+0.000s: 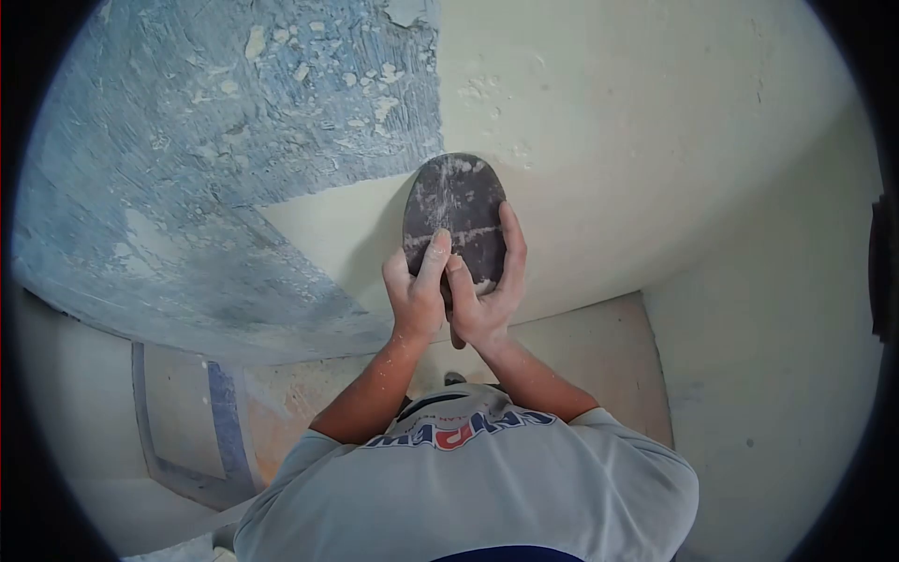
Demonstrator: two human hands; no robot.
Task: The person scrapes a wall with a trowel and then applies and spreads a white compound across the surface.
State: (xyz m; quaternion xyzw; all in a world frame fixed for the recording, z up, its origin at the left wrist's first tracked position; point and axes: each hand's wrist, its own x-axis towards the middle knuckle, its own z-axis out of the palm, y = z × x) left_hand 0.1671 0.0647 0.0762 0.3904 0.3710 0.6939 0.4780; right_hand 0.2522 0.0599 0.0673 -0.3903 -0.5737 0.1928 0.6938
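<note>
Both of my hands hold a dark oval paddle-like tool, its flat face dusted with pale powder and crossed by a light line. My left hand grips its lower left edge, the thumb lying on the face. Along the lower right edge, my right hand has its thumb on the face and its fingers round the side. A short handle end shows below, between the wrists. Behind the tool is a pale wall surface; whether the tool touches it I cannot tell.
Rough blue, flaking wall fills the upper left. The floor shows below the wall, and a pale side wall stands at the right. A blue-edged panel is at lower left. A dark object sits at the right edge.
</note>
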